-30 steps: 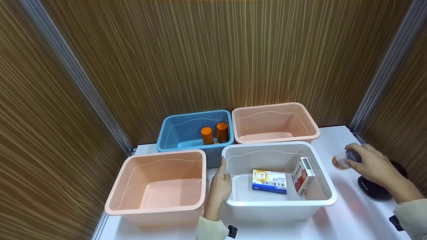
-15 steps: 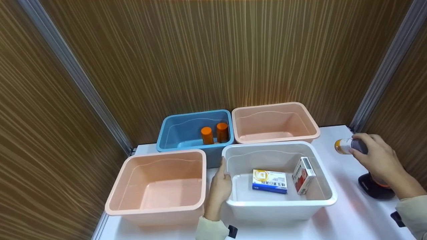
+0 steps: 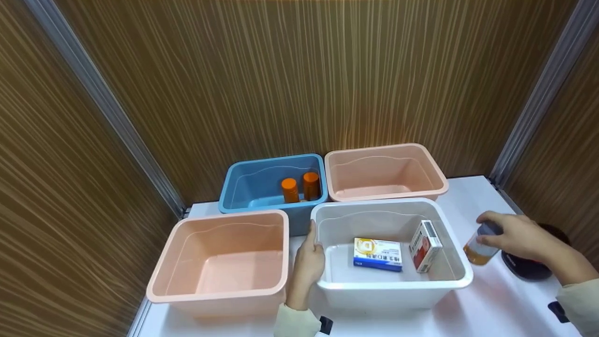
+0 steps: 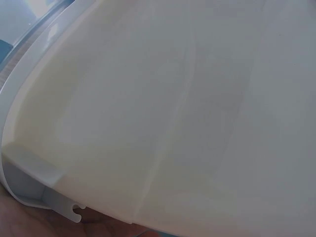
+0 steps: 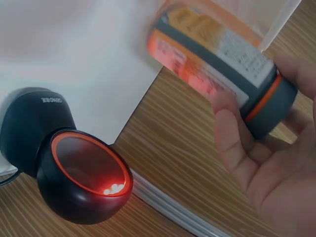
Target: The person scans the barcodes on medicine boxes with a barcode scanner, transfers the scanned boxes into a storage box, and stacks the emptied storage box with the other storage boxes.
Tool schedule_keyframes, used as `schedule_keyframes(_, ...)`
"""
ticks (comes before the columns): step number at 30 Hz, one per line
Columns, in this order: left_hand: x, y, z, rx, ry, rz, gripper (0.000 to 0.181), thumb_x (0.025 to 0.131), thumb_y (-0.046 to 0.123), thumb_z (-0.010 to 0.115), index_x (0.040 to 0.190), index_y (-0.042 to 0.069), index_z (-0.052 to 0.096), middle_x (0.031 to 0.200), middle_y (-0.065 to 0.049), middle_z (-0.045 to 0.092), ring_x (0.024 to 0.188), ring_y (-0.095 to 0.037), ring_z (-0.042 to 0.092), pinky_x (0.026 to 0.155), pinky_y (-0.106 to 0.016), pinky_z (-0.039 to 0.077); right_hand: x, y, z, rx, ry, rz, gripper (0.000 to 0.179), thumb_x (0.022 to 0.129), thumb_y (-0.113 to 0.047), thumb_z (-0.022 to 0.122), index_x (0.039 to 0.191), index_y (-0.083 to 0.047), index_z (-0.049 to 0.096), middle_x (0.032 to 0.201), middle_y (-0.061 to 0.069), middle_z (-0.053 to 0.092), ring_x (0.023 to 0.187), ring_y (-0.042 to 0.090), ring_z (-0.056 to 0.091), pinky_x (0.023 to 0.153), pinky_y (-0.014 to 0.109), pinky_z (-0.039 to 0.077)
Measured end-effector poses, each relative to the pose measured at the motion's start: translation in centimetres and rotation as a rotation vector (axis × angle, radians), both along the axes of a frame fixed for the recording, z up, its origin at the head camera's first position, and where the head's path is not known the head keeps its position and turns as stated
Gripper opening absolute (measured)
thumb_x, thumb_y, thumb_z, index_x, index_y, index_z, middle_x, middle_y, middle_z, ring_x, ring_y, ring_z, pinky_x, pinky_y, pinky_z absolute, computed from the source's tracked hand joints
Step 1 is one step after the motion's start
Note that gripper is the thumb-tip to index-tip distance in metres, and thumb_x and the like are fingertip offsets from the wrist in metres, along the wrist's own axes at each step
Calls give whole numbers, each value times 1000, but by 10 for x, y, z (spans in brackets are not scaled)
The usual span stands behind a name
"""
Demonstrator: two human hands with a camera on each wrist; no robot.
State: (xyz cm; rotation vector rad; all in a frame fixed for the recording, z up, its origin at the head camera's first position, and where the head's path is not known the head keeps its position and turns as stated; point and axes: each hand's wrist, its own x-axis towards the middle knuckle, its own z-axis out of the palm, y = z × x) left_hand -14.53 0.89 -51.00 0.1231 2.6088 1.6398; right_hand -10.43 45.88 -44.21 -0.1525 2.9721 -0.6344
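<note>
My right hand (image 3: 514, 234) pinches a pill bottle (image 3: 481, 249) by its dark grey cap, right of the white bin. The bottle has an orange, white and grey label and tilts with its base down and left. In the right wrist view red light falls on the label from a black barcode scanner (image 5: 84, 163). My left hand (image 3: 309, 264) holds the left rim of the white bin (image 3: 393, 286); its fingers show under the rim at the bottom of the left wrist view. Inside that bin lie a blue-and-white medicine box (image 3: 377, 254) and, standing at the right, a red-and-white box (image 3: 425, 247).
A blue bin (image 3: 243, 164) behind holds two orange-capped bottles (image 3: 289, 191). Pink bins stand at the front left (image 3: 215, 296) and back right (image 3: 386, 152), close to the others. Wood-grain panels (image 3: 327, 75) surround the white table (image 3: 468, 196).
My right hand rose with the bottle half a second ago, bringing it nearly level; now hand and bottle are lower, with the base turned down. The left hand and bins stay put.
</note>
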Motion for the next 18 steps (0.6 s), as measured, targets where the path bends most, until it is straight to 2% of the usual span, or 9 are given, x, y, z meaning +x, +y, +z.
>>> schedule_keyframes(7,0,0,1,2,-3,4,60,107,11,42,163,15,21,163,-7,29,146,-34,31,113,-58,29,2,-7,-2,16,18,44,48,87,-29,78,119,2,63,96,14,68,86,32,64,67,47,55)
schedule_keyframes(18,-1,1,0,0,-21,12,60,107,10,42,162,17,23,163,-7,30,145,-33,33,112,-58,30,2,-9,0,14,-42,37,51,88,-28,77,124,3,61,102,21,66,89,34,64,67,48,57)
